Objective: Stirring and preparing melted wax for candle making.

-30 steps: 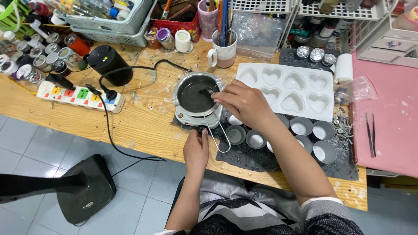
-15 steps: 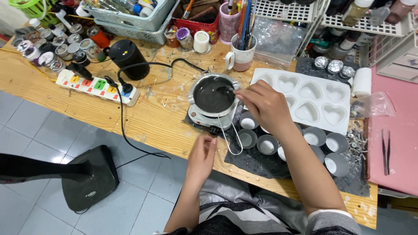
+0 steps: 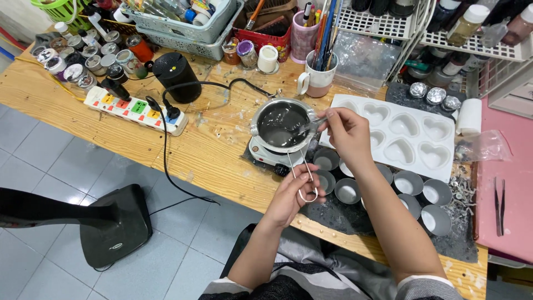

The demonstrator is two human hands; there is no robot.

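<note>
Single head-worn view, looking steeply down from above seated person. Wooden table (image 3: 211,150) crosses frame diagonally, upper left to lower right; tiled floor (image 3: 50,166) fills lower left. Shelves and baskets (image 3: 183,25) line top edge, marking far side of table. Both forearms enter from bottom centre; left hand (image 3: 291,194) and right hand (image 3: 347,130) sit near frame centre at close range. No second view, so no shared part.

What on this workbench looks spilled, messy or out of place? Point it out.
Pale drips and smears spatter the wooden table around the small melting pot, and a loose scatter of small metal bits lies beside the round tins. Nothing looks tipped over or broken.
</note>
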